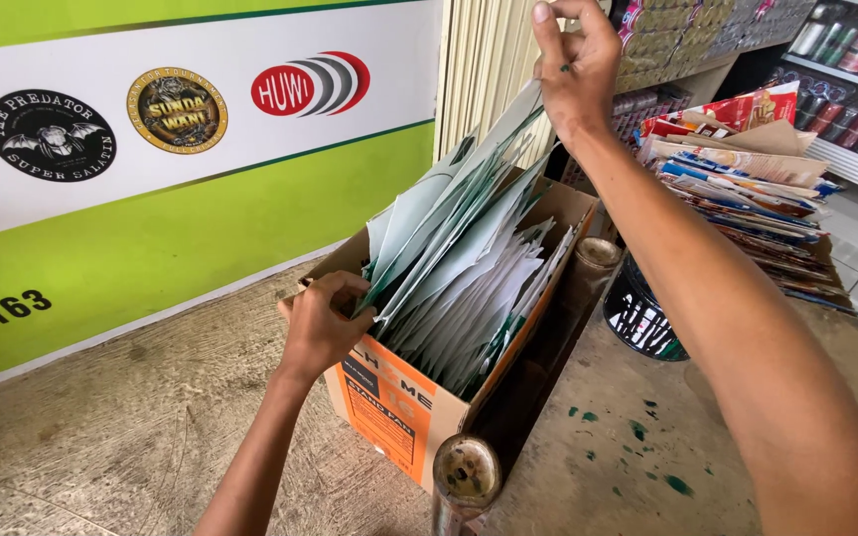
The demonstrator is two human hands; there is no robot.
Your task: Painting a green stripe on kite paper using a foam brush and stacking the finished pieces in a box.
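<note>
A cardboard box [389,402] with an orange printed side stands on the floor, packed with several flattened white and green sheets [459,268]. My left hand [322,320] grips the box's near left rim, next to the lower ends of the sheets. Raised high, my right hand [576,62] pinches the top edge of one tall sheet [508,129] that sticks up out of the stack. The sheets lean toward the wall on the left.
A green and white wall banner [151,149] runs along the left. A black basket [643,318] holds a stack of colourful flattened wrappers [747,189] at right. Two rusty pipe ends [464,471] flank the box. Shelves of goods [846,60] stand at the far right.
</note>
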